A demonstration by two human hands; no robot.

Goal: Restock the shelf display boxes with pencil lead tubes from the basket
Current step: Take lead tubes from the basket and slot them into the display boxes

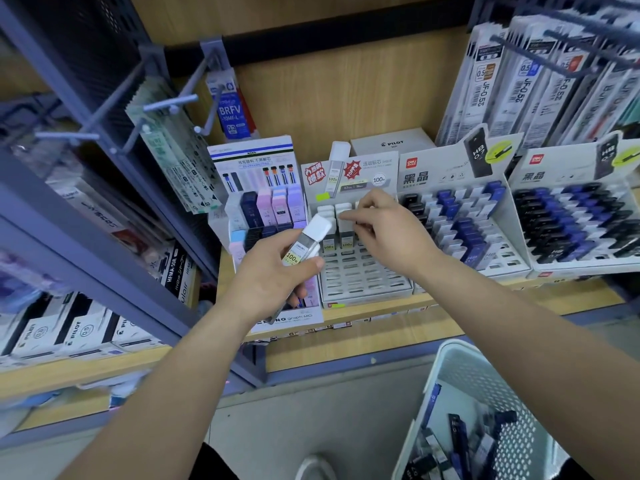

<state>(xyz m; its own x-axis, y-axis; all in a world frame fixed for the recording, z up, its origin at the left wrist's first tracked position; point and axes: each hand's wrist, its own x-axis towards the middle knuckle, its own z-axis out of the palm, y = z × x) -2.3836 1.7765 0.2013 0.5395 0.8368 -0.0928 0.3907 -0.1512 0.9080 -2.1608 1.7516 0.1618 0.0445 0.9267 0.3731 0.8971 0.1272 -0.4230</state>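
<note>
The fingers of the left hand were curled round a white-capped lead tube, held tilted just in front of the white display box. The fingers of the right hand pinched another tube standing in that box's back rows beside a few like it; the nearer slots showed as open holes. The basket sat low on the right with dark and blue tubes loose inside. On the shelf, a pastel box stood to the left and boxes of black and blue tubes to the right. Refill packs hung above.
</note>
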